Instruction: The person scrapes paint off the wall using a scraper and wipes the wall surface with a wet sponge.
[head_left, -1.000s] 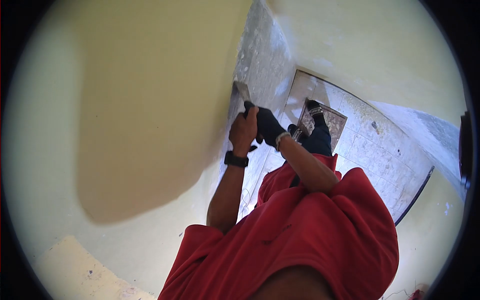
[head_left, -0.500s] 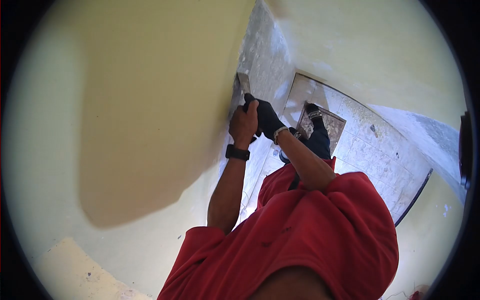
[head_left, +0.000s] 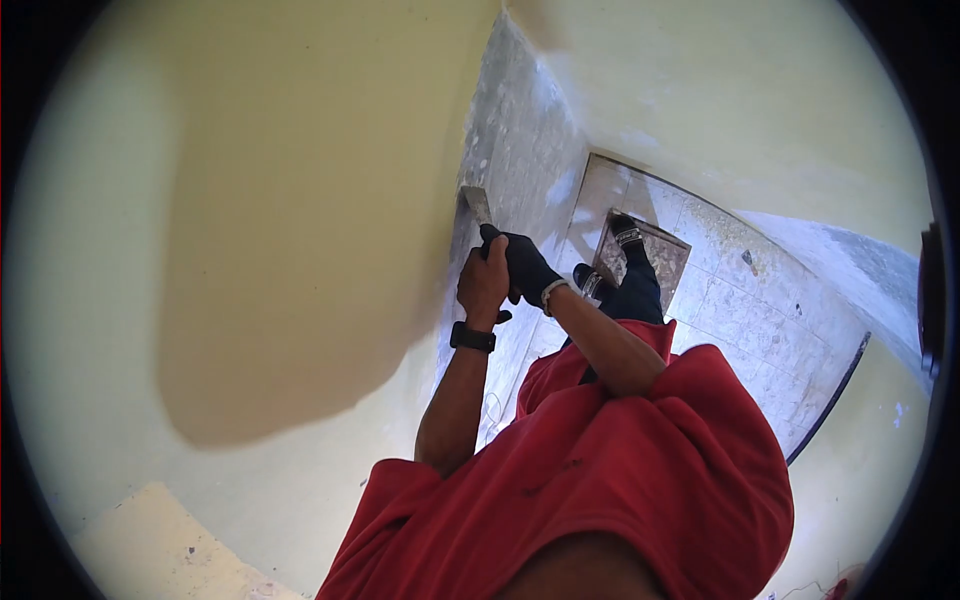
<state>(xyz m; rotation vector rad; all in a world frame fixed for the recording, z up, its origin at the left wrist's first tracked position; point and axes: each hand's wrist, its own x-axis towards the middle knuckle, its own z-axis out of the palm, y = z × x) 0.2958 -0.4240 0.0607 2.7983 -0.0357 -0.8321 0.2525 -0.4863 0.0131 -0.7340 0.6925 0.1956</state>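
A scraper with a flat blade and dark handle rests against the wall, at the border between yellow paint and a grey stripped strip. My right hand, in a black glove, is closed around its handle. Close against it, my bare left hand is also closed on the handle, thumb upward; its fingers are partly hidden. A black watch is on my left wrist and a pale band circles the right one.
The yellow wall fills the left side, meeting the grey stripped patch. Below are my feet, one on a brownish square board on the tiled floor. Another yellow wall rises at right, with a whitish-blue bare area.
Both hands and the scraper have moved down in the view, along the edge of the grey strip, toward my body. The grip looks the same.
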